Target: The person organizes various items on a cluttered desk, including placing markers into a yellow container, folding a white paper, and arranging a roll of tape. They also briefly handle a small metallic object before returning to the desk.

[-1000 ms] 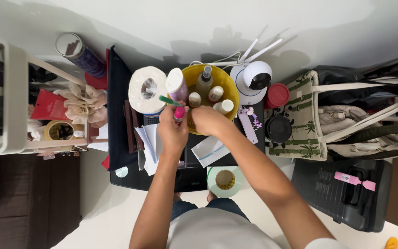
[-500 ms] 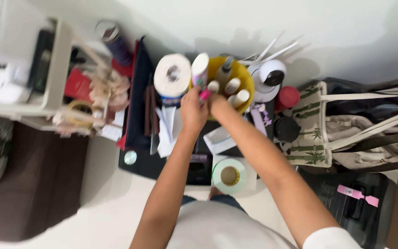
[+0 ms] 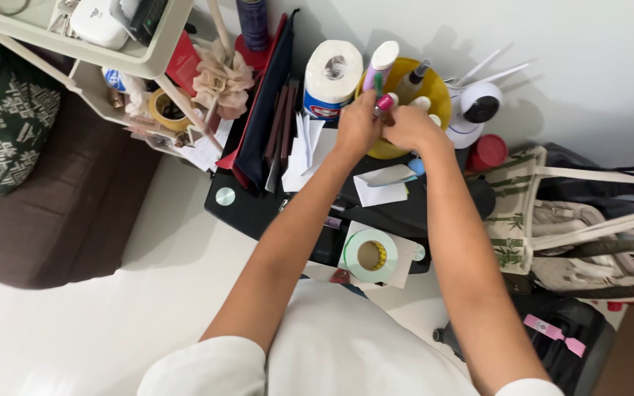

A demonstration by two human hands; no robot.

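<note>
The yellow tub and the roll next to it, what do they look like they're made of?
The yellow tub looks like smooth plastic: even colour, thin round rim, slight sheen. The roll looks like soft white paper, matte, wound in layers around a hollow core, with a printed wrapper lower down.

Pretty cluttered spot: a paper towel roll stands next to a white security camera with a red lid just beside it. A roll of green tape sits on the black table, and a bamboo-print tote bag is off to the side.
</note>
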